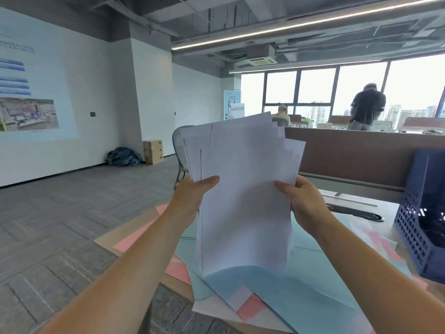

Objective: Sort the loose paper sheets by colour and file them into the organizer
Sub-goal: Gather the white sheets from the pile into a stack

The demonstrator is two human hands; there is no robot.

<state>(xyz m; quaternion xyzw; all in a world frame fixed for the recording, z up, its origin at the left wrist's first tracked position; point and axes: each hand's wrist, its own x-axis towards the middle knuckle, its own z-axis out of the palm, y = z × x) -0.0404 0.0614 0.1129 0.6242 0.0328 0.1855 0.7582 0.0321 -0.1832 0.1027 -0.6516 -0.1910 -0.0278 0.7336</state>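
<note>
Head view: the left hand (192,197) and right hand (302,203) pinch the side edges of the white sheets (243,189), held up above the desk (113,239). The paper looks light, thin and floppy, so holding both sides should keep it flat. Blue sheets (289,292) and pink sheets (250,307) lie on the desk. The organizer (419,225) stands at its right edge.

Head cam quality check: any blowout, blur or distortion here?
Head view: windows blown out, standing person backlit dark; window frames lean near the right edge, wide-lens distortion; blue organizer there smeared; white sheets gripped by left hand and right hand fairly sharp.
</note>
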